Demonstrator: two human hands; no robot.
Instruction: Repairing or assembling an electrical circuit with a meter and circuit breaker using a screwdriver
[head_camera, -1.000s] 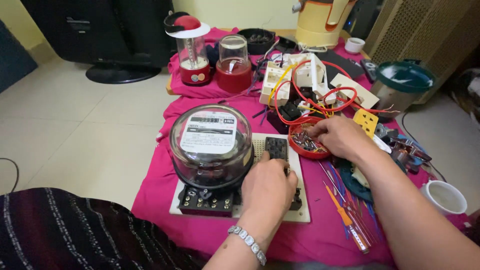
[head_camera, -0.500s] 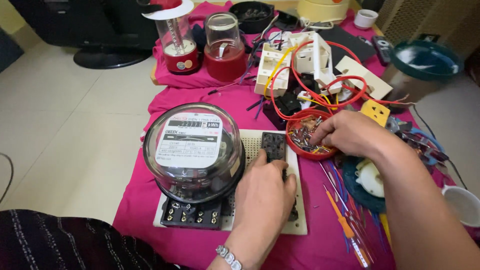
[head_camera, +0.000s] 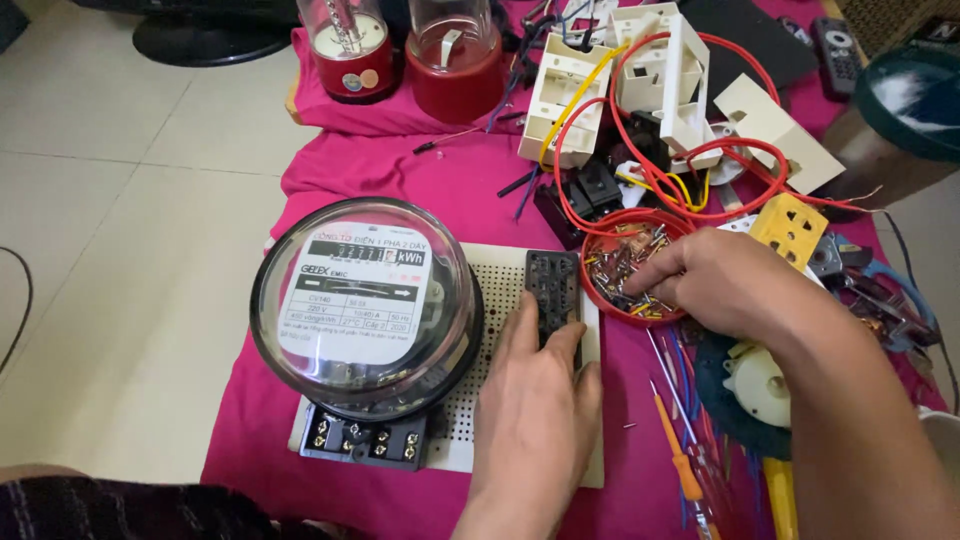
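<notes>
Two bare hands work over a perforated white board (head_camera: 500, 290) lying on a pink cloth (head_camera: 400, 170). The left hand (head_camera: 535, 410) rests palm down on the board's right part, fingers loosely spread, its fingertips pressing on a small black terminal block (head_camera: 555, 290) that lies flat there; it grips nothing. The right hand (head_camera: 725, 285) reaches to the right of the board into a shallow red dish (head_camera: 625, 265) full of small screws and metal bits, its fingers bunched and dipped among them; whether it has pinched one I cannot tell. On the left of the board sits a round electricity meter (head_camera: 365, 305) under a clear dome. Farther off lie white plastic boxes (head_camera: 625, 80) tangled with red wire (head_camera: 700, 170), and an orange screwdriver (head_camera: 685, 470) lies near the right forearm.
</notes>
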